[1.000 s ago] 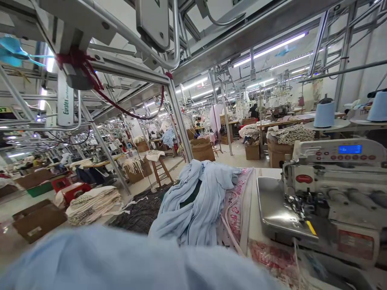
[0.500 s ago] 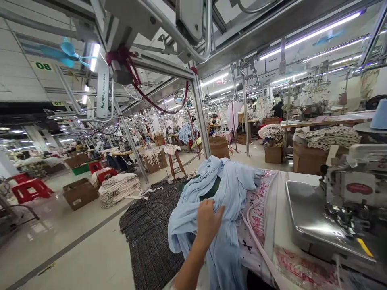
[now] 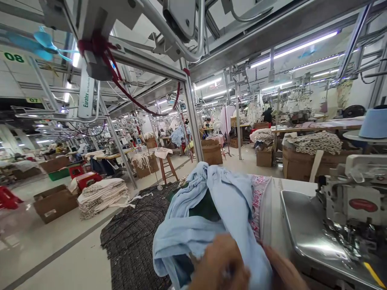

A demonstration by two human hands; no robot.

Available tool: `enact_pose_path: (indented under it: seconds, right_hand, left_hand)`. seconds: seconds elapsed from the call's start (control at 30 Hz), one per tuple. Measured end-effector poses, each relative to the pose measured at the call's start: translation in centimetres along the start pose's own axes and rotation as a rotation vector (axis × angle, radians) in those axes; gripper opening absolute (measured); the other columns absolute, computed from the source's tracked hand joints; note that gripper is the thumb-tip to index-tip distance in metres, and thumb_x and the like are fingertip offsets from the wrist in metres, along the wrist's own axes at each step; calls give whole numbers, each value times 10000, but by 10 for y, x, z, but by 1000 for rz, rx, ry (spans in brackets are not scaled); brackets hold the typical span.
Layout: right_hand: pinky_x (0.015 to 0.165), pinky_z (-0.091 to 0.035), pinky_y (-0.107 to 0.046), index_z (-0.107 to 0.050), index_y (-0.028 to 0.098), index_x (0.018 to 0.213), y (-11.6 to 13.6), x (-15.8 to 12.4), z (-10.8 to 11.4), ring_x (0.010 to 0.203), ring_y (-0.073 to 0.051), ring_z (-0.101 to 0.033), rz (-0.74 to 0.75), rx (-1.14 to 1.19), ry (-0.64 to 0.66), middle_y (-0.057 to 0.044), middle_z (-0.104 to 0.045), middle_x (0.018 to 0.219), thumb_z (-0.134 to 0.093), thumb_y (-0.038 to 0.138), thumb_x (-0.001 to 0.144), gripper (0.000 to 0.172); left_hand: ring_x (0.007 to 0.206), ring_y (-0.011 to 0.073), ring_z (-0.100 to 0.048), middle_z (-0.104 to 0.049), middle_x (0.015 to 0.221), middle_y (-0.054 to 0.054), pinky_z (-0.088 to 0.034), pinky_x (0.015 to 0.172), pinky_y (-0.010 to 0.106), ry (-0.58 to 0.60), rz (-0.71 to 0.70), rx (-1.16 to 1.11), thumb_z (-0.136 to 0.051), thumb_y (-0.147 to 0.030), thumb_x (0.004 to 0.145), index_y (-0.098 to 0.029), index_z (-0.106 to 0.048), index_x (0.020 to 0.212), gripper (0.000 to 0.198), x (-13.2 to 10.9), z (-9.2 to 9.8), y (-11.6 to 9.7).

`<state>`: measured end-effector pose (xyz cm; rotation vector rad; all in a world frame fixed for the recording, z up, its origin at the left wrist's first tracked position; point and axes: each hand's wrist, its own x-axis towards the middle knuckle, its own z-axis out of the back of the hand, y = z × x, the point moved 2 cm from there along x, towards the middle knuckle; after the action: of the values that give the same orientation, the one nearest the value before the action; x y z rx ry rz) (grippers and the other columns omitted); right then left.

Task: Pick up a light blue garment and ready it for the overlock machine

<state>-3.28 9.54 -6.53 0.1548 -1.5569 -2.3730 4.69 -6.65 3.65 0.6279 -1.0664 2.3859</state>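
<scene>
Joining my left hand (image 3: 222, 266) on the blue cloth (image 3: 211, 217), my right hand (image 3: 284, 272) now appears, fingers blurred beyond telling.

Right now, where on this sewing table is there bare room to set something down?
Free: the steel plate between the light blue fabric heap and the sewing machine head, and the pale table strip behind it. Crowded: the heap fills the left side, with the left hand and right hand at its near edge.

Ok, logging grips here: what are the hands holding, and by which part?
Apparently the light blue garment, by its near lower edge, between left hand and right hand.
</scene>
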Motion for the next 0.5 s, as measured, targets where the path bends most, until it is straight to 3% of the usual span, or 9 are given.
enact_pose_path:
  seconds: [0.07, 0.1, 0.13, 0.2, 0.27, 0.37, 0.43, 0.5]
  right_hand:
    - [980, -490, -467, -481, 56, 1291, 11, 33, -5, 1125, -299, -597, -15, -51, -86, -209, -610, 1209, -303, 719, 856, 812]
    - [1059, -411, -492, -425, 26, 1334, 20, 46, -7, 1220, -328, -516, 10, -112, -152, -234, -542, 1285, -324, 734, 825, 878]
    - [1116, -325, -500, -381, 13, 1363, 31, 57, -9, 1291, -342, -428, 50, -183, -208, -237, -479, 1339, -357, 728, 808, 906]
    - [1163, -232, -461, -363, 48, 1390, 55, 74, -18, 1356, -320, -307, 153, -324, -254, -192, -411, 1396, -432, 646, 831, 821]
    - [1122, -306, -458, -344, 66, 1411, 77, 89, -32, 1346, -308, -316, 203, -440, -221, -180, -395, 1413, -503, 539, 874, 733]
    - [998, -430, -546, -262, 95, 1467, 98, 106, -61, 1348, -381, -310, 147, -570, -153, -218, -327, 1470, -649, 500, 829, 849]
    - [972, -440, -591, -218, 143, 1491, 101, 113, -76, 1363, -427, -273, 74, -630, -129, -219, -253, 1516, -736, 433, 777, 928]
    - [974, -443, -583, -204, 167, 1496, 94, 119, -80, 1327, -409, -351, -3, -662, -115, -210, -313, 1486, -738, 305, 790, 895]
  left_hand:
    - [554, 148, -497, -509, 555, 5, -408, 598, 281, 160, -126, -73, -243, -611, 944, -215, -375, 584, 551, -13, -14, 8]
    - [555, 142, -529, -544, 561, 3, -426, 594, 267, 159, -83, -58, -278, -619, 936, -214, -406, 576, 556, -16, -13, 16]
    - [597, 141, -574, -598, 616, 5, -453, 615, 255, 90, 17, -9, -336, -601, 927, -216, -453, 592, 524, -18, -6, 26]
    - [756, 177, -638, -668, 785, 35, -507, 723, 285, -182, 295, 164, -428, -510, 910, -218, -535, 685, 384, -19, 24, 52]
    - [851, 226, -639, -663, 869, 78, -521, 795, 372, -395, 491, 322, -416, -388, 912, -200, -564, 801, 263, -13, 61, 78]
    - [1018, 264, -602, -641, 1025, 118, -480, 916, 450, -434, 587, 473, -513, -257, 863, -146, -572, 982, 173, 17, 99, 121]
    - [1092, 258, -575, -621, 1118, 114, -443, 982, 466, -362, 618, 546, -604, -246, 848, -123, -564, 1092, 277, 48, 107, 150]
    - [1189, 278, -518, -563, 1254, 119, -415, 1018, 499, -270, 643, 604, -665, -316, 846, -135, -544, 1191, 408, 81, 104, 178]
